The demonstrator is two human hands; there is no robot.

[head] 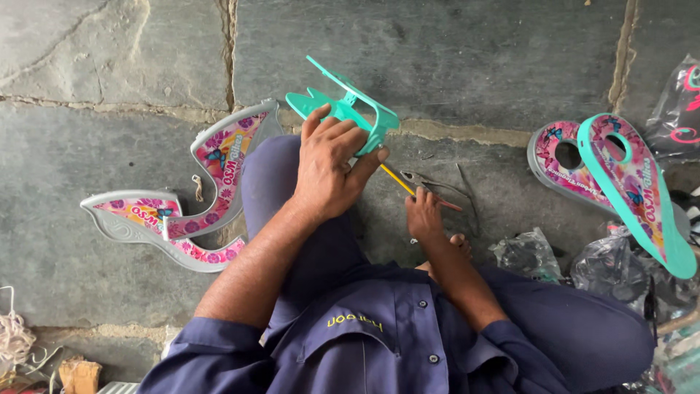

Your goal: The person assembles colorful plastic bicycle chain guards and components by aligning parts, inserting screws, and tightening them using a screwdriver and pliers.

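- While the left hand (328, 171) clamps the teal plastic bracket (350, 109) against the raised knee (273, 171), its fingers (337, 135) wrapped over the top and the thumb hooked under the bracket's lower edge, the piece sits on a rounded, cloth-covered support and could rock or slide off.
- Below the bracket, the right hand (424, 213) closes its fingers around a yellow-handled tool (399, 181), probably a screwdriver; the tip is hidden behind the thumb, so a slip might jab that thumb.
- Pressing too hard could crack the bracket's thin arms, in my judgement.
- Just right of the bracket, pliers (437, 188) lie on the stone floor (452, 58), near the right hand, where a wrist might knock them.
- Left of the bracket, 2 grey printed panels (197, 211) lie overlapping on the floor, near the knee, where a shifting leg might scuff them.
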